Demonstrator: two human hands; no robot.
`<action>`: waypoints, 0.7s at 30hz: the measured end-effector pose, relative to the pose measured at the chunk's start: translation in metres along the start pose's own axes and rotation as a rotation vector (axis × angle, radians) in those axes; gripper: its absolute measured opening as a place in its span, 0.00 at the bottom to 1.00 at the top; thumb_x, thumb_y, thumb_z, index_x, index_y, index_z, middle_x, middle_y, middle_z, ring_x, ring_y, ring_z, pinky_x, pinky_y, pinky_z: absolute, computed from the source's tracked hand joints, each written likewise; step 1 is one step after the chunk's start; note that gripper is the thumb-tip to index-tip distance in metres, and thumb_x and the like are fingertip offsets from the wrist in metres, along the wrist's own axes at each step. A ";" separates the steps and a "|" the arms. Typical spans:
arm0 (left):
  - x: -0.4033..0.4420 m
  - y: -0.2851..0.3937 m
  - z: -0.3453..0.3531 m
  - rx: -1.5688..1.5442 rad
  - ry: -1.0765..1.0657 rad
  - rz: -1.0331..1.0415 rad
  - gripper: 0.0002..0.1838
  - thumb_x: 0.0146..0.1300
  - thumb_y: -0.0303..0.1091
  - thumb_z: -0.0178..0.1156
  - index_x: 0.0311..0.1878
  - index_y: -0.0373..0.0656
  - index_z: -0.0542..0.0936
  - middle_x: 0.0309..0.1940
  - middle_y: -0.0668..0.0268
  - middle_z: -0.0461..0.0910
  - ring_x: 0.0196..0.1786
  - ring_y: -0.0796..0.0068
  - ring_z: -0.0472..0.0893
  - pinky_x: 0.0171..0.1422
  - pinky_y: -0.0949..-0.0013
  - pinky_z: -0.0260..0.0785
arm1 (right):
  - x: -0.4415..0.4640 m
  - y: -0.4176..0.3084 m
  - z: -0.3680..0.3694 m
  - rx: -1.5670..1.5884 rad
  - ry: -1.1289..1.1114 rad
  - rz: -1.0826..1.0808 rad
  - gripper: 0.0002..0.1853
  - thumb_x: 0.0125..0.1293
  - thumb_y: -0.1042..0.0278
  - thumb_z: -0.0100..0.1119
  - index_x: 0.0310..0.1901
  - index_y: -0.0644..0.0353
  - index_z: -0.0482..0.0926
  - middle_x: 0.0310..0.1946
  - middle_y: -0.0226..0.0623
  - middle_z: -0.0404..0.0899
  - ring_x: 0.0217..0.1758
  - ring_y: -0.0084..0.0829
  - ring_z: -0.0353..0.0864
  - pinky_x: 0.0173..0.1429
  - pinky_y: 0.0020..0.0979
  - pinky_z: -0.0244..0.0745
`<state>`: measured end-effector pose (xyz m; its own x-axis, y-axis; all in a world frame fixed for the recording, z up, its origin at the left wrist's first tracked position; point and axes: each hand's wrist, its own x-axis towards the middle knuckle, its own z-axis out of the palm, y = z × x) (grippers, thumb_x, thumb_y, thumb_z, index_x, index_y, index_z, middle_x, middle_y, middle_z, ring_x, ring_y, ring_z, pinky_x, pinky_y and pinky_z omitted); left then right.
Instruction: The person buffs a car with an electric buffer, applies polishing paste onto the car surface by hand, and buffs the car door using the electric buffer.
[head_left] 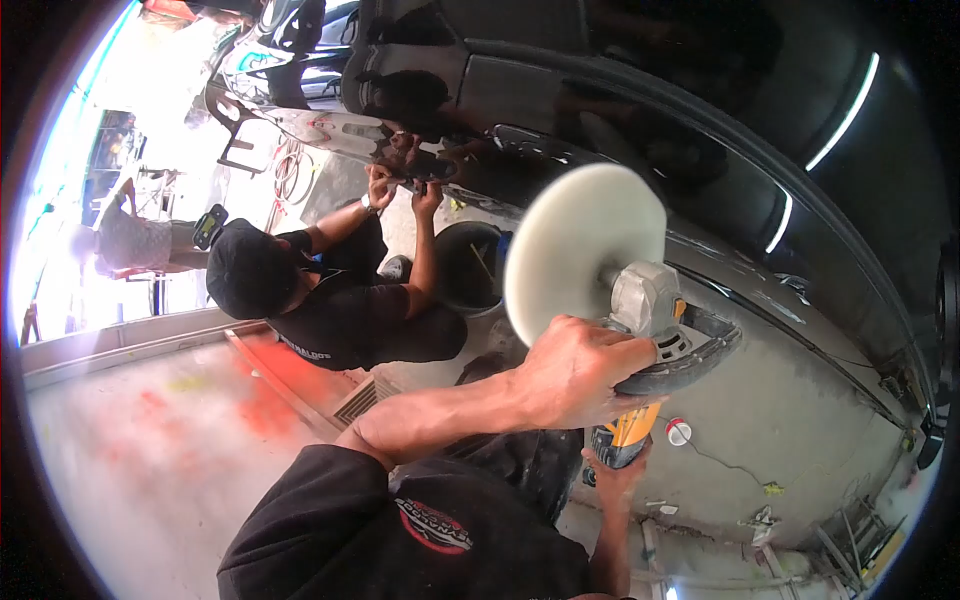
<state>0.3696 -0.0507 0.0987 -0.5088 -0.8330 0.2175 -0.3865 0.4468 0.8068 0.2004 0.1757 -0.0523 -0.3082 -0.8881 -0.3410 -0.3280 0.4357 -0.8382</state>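
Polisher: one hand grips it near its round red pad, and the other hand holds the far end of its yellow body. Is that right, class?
Not quite: the colour is wrong. The head view shows that the round pad is off-white. On the polisher, one hand grips near it, and the other hand holds the far end of the yellow body.

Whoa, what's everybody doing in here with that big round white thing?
Someone is holding a power tool with two hands. One hand is near its metal head, and the other hand has its yellow-and-black end. The big white round pad is on the tool; I can't tell if it's spinning. Beside them, another person crouches by the shiny dark car, both hands near its edge. A dark bucket stands close by.
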 end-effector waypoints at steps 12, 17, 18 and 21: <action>-0.046 -0.044 -0.125 0.111 0.112 0.005 0.16 0.49 0.32 0.79 0.27 0.38 0.77 0.17 0.63 0.76 0.20 0.66 0.80 0.26 0.65 0.70 | 0.007 -0.066 0.105 0.001 -0.116 -0.109 0.53 0.43 0.62 0.86 0.67 0.67 0.61 0.55 0.48 0.78 0.56 0.37 0.80 0.61 0.37 0.76; -0.057 -0.056 -0.134 0.136 0.101 0.020 0.18 0.46 0.36 0.81 0.27 0.39 0.79 0.18 0.64 0.78 0.20 0.70 0.81 0.25 0.69 0.69 | 0.006 -0.059 0.125 0.059 -0.093 -0.131 0.53 0.44 0.62 0.85 0.68 0.67 0.60 0.58 0.55 0.75 0.61 0.46 0.79 0.63 0.41 0.76; -0.058 -0.060 -0.131 0.121 0.103 0.032 0.18 0.46 0.36 0.81 0.28 0.39 0.80 0.17 0.64 0.78 0.20 0.70 0.81 0.25 0.69 0.69 | 0.006 -0.058 0.125 0.079 -0.098 -0.109 0.54 0.45 0.60 0.85 0.69 0.68 0.59 0.60 0.58 0.74 0.63 0.51 0.78 0.64 0.43 0.75; -0.053 -0.065 -0.116 0.065 0.086 0.097 0.16 0.47 0.34 0.80 0.27 0.39 0.80 0.17 0.64 0.77 0.20 0.69 0.81 0.26 0.68 0.70 | -0.001 -0.054 0.115 0.081 -0.034 -0.083 0.54 0.43 0.61 0.86 0.69 0.67 0.60 0.59 0.57 0.76 0.61 0.48 0.80 0.63 0.42 0.76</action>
<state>0.5108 -0.0729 0.0984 -0.4796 -0.8084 0.3413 -0.3888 0.5445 0.7432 0.3214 0.1366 -0.0558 -0.2522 -0.9256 -0.2821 -0.2777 0.3485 -0.8952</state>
